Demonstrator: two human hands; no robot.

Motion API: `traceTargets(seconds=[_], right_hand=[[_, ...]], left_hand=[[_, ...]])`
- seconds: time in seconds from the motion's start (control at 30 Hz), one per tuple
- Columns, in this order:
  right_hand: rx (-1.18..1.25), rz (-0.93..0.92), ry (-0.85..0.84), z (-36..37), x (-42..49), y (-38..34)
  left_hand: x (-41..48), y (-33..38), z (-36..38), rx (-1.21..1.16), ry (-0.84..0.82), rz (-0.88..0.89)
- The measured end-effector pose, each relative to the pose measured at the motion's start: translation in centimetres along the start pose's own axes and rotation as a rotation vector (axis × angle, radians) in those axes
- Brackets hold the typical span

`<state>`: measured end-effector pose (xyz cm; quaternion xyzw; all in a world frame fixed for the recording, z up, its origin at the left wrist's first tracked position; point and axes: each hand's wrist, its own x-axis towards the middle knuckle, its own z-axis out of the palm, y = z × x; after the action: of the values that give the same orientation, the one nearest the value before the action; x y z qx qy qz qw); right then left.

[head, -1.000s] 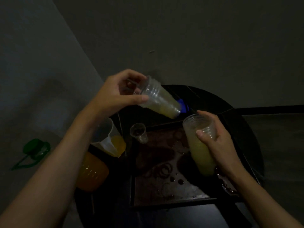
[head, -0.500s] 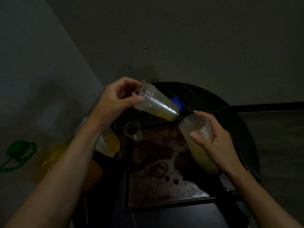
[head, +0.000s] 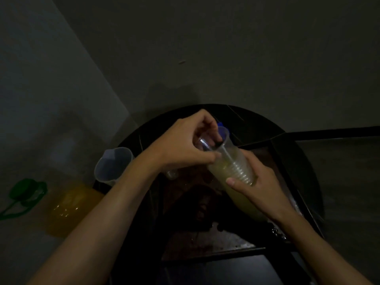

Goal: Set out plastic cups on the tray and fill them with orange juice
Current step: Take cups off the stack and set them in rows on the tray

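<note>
Scanning from 9 o'clock: a green cap [head: 26, 189] and a translucent juice jug [head: 70, 208] with orange contents, then a frosted, spouted pitcher [head: 114, 166] at the edge of the round dark table [head: 257, 124]. My left hand [head: 185, 145] pinches the top rim of the cup stack [head: 236, 169], thumb outside and a finger inside. My right hand [head: 261, 192] wraps its ribbed, tapered wall. The stack is tilted above the glossy rectangular tray [head: 216, 243], toward its 1 o'clock corner.

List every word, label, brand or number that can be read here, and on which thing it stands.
No text can be read.
The stack of plastic cups, the clear jug, the juice bottle with its green cap and the tray show no legible print; the picture is too dark and blurred to tell fine marks.
</note>
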<state>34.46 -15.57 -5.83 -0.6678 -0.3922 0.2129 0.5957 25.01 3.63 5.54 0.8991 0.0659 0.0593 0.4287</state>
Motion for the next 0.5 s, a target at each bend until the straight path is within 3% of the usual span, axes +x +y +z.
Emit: traceTargets(seconds=[0.07, 0.17, 0.27, 0.33, 0.5], right_hand=[[0.017, -0.002, 0.019, -0.1, -0.1, 0.0], [0.038, -0.002, 0.048, -0.4, -0.1, -0.2], [0.086, -0.012, 0.072, -0.7, 0.0, -0.5], [0.119, -0.019, 0.092, -1.0, 0.0, -0.8], [0.179, -0.04, 0.131, -1.4, 0.3, -1.0]], left_hand=[[0.0, -0.2, -1.1, -0.018, 0.071, 0.044], [-0.5, -1.6, -4.1, -0.247, 0.285, 0.097], [-1.4, -3.9, -6.0, -0.298, 0.471, 0.047], [-1.5, -5.8, -5.3, -0.164, 0.466, -0.04], [-0.6, -11.1, -1.1, 0.368, 0.204, -0.218]])
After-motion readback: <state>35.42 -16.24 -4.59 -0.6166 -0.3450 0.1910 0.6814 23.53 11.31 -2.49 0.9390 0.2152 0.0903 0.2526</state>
